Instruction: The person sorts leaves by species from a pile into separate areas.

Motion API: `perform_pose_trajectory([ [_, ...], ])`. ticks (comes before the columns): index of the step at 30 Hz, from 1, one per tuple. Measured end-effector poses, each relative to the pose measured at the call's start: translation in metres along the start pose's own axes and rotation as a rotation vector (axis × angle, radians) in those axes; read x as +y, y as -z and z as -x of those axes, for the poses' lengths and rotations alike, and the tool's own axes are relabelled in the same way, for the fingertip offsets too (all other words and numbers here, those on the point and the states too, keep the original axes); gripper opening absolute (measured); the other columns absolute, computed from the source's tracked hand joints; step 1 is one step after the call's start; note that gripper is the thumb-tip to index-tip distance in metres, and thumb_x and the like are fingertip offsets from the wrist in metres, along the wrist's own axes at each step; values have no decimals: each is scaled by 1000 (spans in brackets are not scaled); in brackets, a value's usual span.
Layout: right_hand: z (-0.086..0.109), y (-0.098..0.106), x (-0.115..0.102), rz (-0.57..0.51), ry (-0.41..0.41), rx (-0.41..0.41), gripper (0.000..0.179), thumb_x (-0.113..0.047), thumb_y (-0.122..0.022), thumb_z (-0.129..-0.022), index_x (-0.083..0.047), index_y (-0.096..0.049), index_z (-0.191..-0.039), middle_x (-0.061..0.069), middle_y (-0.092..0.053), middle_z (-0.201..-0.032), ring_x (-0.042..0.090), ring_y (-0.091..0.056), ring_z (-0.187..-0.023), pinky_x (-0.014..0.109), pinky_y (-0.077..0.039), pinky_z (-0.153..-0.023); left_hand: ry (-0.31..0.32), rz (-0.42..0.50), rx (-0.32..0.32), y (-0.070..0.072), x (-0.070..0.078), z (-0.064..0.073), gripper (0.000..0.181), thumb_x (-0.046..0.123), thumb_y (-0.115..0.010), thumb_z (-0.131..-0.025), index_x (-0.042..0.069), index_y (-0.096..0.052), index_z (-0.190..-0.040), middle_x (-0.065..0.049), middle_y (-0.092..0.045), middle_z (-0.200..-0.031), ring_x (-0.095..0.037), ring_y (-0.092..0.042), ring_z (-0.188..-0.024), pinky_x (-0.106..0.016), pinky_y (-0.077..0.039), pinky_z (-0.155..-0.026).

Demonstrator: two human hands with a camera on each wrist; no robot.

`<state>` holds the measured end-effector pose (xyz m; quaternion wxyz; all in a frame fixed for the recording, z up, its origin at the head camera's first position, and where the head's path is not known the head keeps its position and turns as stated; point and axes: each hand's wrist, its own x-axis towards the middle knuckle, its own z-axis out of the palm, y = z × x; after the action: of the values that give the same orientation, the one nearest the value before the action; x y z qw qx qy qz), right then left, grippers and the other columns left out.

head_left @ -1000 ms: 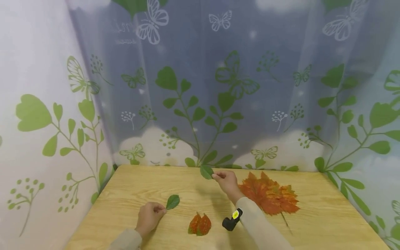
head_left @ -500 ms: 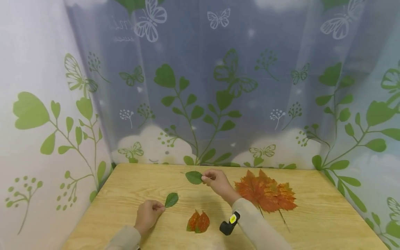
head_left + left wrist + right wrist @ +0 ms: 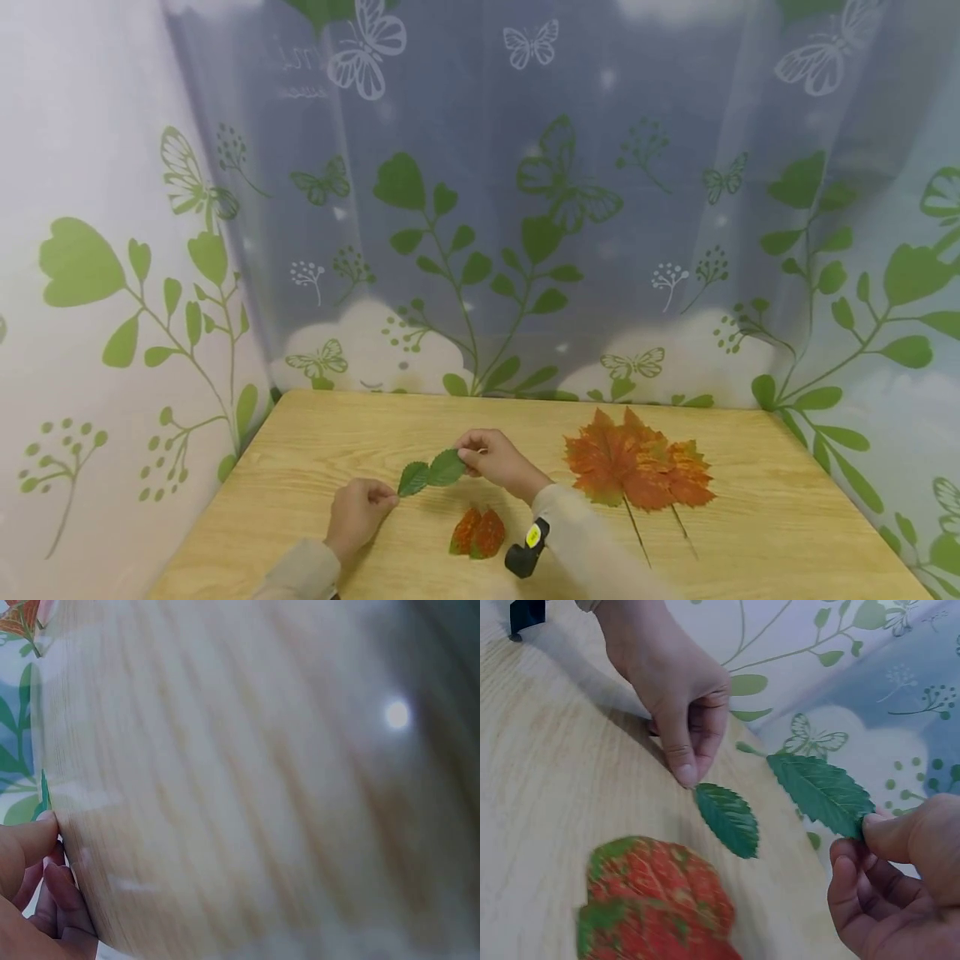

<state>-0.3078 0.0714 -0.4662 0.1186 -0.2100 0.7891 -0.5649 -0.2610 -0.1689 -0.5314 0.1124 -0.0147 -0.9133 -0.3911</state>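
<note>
My left hand (image 3: pixel 357 515) pinches a small green leaf (image 3: pixel 413 479) by its stem end, low over the wooden table. With thumb and fingers, my right hand (image 3: pixel 497 458) pinches the tip of a second green leaf (image 3: pixel 447 467). In the head view the two leaves appear side by side; the right wrist view shows a gap between the left leaf (image 3: pixel 727 820) and the right leaf (image 3: pixel 821 793), whose stem points away from the right hand (image 3: pixel 896 881). Only a sliver of green leaf (image 3: pixel 43 796) shows above the left fingertips in the left wrist view.
Two small red-orange leaves (image 3: pixel 477 533) lie on the table (image 3: pixel 360 425) between the forearms. Large orange maple leaves (image 3: pixel 637 458) with long stems lie at the right. Behind the table hangs a printed curtain (image 3: pixel 480 208). A black wrist device (image 3: pixel 527 548) sits on the right sleeve.
My right hand has come left and down with its green leaf, which has turned and now appears beside the left one. The left hand has hardly moved.
</note>
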Motion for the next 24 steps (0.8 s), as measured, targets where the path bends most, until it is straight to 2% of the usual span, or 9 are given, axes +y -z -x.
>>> perform_pose_trajectory([
  [5, -3, -14, 7, 24, -7, 30, 12, -5, -60, -94, 4, -64, -101, 11, -64, -86, 14, -58, -72, 40, -55, -70, 9, 8, -6, 1, 1, 1, 6, 8, -77, -79, 10, -73, -75, 0, -69, -73, -10, -60, -65, -31, -50, -61],
  [10, -7, -26, 15, 98, -65, 84, 8, -8, -65, -91, 0, -67, -92, 7, -64, -79, 19, -60, -68, 30, -50, -60, 9, 4, -1, 0, -2, 0, 6, 8, -77, -79, 10, -73, -75, 0, -70, -73, -10, -60, -66, -31, -51, -61],
  [13, -8, -30, 19, 127, -69, 117, 8, -8, -67, -89, -1, -68, -86, 5, -64, -76, 22, -61, -68, 28, -48, -57, 9, 2, -2, 0, -3, -1, 6, 8, -77, -79, 10, -73, -74, 1, -70, -73, -10, -60, -65, -31, -51, -61],
  [19, -15, -40, 31, 263, -15, 225, 8, -7, -71, -86, -4, -68, -79, 3, -63, -76, 14, -56, -70, 30, -48, -62, 3, -1, 6, 1, -1, -1, 6, 8, -77, -78, 11, -73, -74, 1, -69, -72, -10, -60, -65, -30, -50, -60],
  [24, -16, -48, 27, 336, -37, 278, 11, -7, -72, -84, -5, -68, -75, 2, -63, -75, 17, -56, -71, 34, -48, -64, 7, 18, -16, 2, -1, 0, 6, 8, -77, -79, 10, -73, -75, 1, -69, -73, -10, -60, -66, -30, -51, -61],
])
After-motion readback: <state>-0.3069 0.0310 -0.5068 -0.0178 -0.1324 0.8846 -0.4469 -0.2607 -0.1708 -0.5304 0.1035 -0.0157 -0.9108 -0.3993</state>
